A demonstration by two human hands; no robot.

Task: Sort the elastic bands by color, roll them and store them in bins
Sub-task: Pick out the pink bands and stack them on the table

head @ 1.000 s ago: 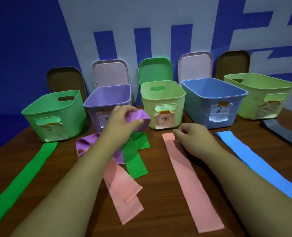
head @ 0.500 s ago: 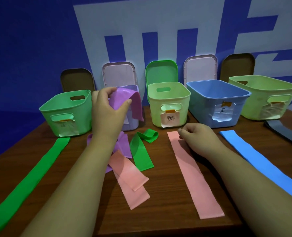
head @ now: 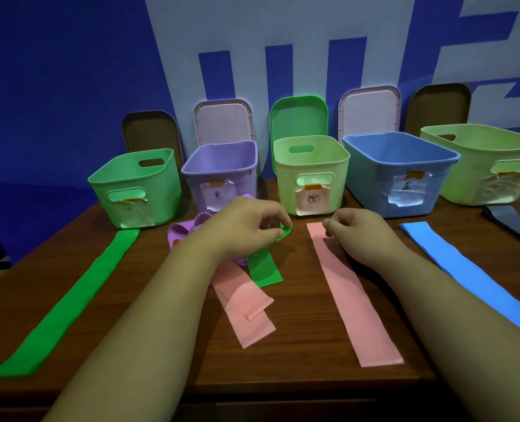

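Several elastic bands lie on the wooden table (head: pixel 298 373). My left hand (head: pixel 246 229) is curled over the tangled pile and pinches the far looped end of a short green band (head: pixel 264 269). Under its wrist lie a purple band (head: pixel 179 236) and a folded pink band (head: pixel 246 303). My right hand (head: pixel 353 229) pinches the far end of a long flat pink band (head: pixel 353 296). A long green band (head: pixel 69 300) lies at the left, a blue band (head: pixel 472 275) at the right. Behind them stand the green bin (head: pixel 136 184), purple bin (head: pixel 222 159), pale green bin (head: pixel 310 166) and blue bin (head: pixel 398 169).
A larger pale green bin (head: pixel 481 159) stands at the far right, with a dark grey band (head: pixel 514 223) in front of it. Several lids, among them a green lid (head: pixel 298 117), lean against the blue and white wall behind the bins. The table's front edge is near my forearms.
My left hand carried a purple band up over the purple bin, no longer holds it, and has come back down onto the short green band. My right hand stayed on the pink band.
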